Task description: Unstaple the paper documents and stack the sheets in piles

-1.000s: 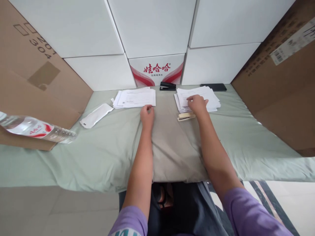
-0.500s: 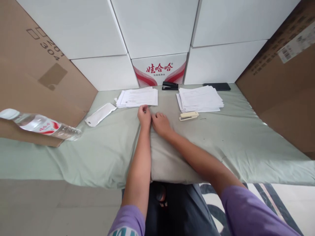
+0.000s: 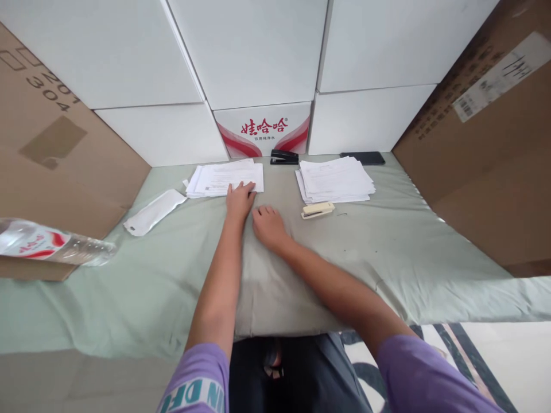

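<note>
My left hand (image 3: 240, 199) reaches onto the front edge of the left stack of papers (image 3: 228, 175), its fingers spread and the fingertips on the top sheet. Just to its right my right hand (image 3: 270, 226) rests on the green cloth (image 3: 336, 275), holding nothing, with fingers loosely bent and slightly apart. A cream stapler (image 3: 317, 210) lies to the right, in front of the right stack of papers (image 3: 338, 179). Behind, between the two stacks, sits a black stapler (image 3: 284, 157).
A white packet (image 3: 155, 212) lies left of the papers, and a clear water bottle (image 3: 54, 244) lies farther left. Cardboard boxes (image 3: 482, 172) stand on both sides. White boxes (image 3: 267, 129) wall off the back, with a dark phone (image 3: 364, 158) in front of them.
My left hand has moved forward and opened from a pinch, onto the left papers. My right hand stays on the cloth. The camera view has shifted to the right.
</note>
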{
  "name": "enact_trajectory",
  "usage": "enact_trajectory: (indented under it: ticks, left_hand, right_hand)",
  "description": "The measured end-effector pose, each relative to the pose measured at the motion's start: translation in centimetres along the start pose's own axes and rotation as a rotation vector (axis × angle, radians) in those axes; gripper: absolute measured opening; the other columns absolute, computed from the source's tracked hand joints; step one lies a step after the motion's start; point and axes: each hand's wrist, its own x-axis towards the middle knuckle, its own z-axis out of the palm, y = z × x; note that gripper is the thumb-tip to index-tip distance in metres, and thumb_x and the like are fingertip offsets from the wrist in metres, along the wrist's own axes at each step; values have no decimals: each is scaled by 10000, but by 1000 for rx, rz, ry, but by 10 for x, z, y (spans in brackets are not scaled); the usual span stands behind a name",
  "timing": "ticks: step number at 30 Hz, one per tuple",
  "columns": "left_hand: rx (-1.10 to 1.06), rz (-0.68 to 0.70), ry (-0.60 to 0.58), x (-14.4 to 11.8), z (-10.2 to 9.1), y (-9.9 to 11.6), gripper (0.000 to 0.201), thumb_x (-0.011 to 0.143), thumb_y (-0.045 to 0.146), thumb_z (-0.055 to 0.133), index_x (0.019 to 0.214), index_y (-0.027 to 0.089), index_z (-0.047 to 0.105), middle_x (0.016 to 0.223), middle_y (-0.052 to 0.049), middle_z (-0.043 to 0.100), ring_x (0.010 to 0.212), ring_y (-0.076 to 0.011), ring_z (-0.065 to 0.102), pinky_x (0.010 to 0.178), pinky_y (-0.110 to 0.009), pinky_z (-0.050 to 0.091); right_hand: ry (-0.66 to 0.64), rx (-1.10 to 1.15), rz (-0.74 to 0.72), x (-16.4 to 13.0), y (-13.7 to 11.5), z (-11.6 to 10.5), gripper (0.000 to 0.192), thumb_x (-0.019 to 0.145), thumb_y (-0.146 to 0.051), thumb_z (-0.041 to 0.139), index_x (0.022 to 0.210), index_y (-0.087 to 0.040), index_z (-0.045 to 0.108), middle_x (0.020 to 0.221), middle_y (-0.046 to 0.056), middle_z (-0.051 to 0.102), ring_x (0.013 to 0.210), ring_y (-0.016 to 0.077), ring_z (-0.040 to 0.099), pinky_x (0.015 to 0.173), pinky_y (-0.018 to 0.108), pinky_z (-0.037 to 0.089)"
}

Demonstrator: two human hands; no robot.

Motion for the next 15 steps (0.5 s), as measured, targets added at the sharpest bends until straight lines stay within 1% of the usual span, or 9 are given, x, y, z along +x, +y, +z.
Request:
enact_trajectory:
  ticks: [1, 3, 4, 6, 8, 10, 12, 14, 15]
  left_hand:
    - [-1, 1, 11, -2, 1, 0, 208, 756, 177, 721, 927, 295, 736, 1028, -59, 768, 1232, -321, 618, 1244, -565, 79]
    - [73, -3, 9, -4, -2, 1, 122, 833, 246, 668, 919, 285, 746, 970, -60, 772, 1138, -294, 663, 1245, -527, 114]
    - [138, -13, 5, -4, -5, 2, 138, 879, 280, 617, 923, 275, 748, 960, -67, 774, 1093, -282, 676, 1236, -505, 151]
    - [259, -59, 24, -3, -14, 5, 239, 942, 328, 519, 936, 254, 747, 973, -90, 775, 1024, -271, 682, 1170, -457, 284]
    - [288, -112, 100, 0, -24, 8, 286, 959, 371, 487, 933, 234, 737, 974, -102, 770, 972, -266, 674, 1030, -396, 407]
    - [202, -127, 200, 4, -33, 13, 268, 942, 399, 524, 896, 219, 717, 927, -81, 755, 917, -245, 663, 898, -338, 450]
    - [64, -98, 274, 8, -39, 20, 218, 904, 391, 594, 826, 207, 681, 832, -36, 711, 836, -206, 636, 819, -295, 446]
    - [-59, -70, 305, 11, -43, 29, 211, 852, 362, 667, 729, 198, 618, 707, 8, 608, 737, -165, 573, 738, -263, 423]
    - [-111, -70, 308, 13, -44, 34, 245, 827, 349, 698, 680, 195, 576, 650, 25, 535, 690, -146, 526, 694, -252, 402]
  right_hand:
    - [-3, 5, 1, 0, 0, 0, 289, 993, -191, 395, 1180, -155, 613, 1165, 150, 646, 1064, 279, 535, 880, 378, 369]
    - [-9, 17, -1, 1, 0, -1, 277, 982, -189, 417, 1170, -150, 616, 1164, 148, 649, 1066, 282, 544, 884, 383, 377]
    - [-9, 25, -1, 1, 0, -1, 268, 973, -184, 430, 1158, -147, 620, 1159, 148, 652, 1067, 283, 549, 887, 385, 382]
    - [3, 63, 8, 2, 1, -1, 248, 962, -181, 449, 1126, -143, 631, 1142, 148, 658, 1067, 281, 559, 898, 387, 394]
    - [31, 153, 36, 5, 3, 0, 245, 967, -202, 457, 1131, -143, 630, 1134, 146, 662, 1057, 266, 574, 912, 380, 411]
    - [80, 297, 93, 8, 7, 2, 270, 973, -232, 467, 1184, -145, 612, 1142, 138, 663, 1042, 242, 591, 921, 364, 433]
    - [144, 468, 152, 12, 12, 6, 303, 962, -252, 495, 1231, -148, 588, 1145, 122, 666, 1008, 215, 609, 922, 347, 457]
    - [199, 642, 208, 17, 17, 10, 326, 939, -265, 533, 1241, -154, 579, 1114, 98, 678, 910, 184, 626, 897, 336, 486]
    - [222, 728, 234, 19, 20, 12, 339, 928, -275, 547, 1245, -160, 575, 1102, 88, 683, 845, 167, 626, 870, 331, 502]
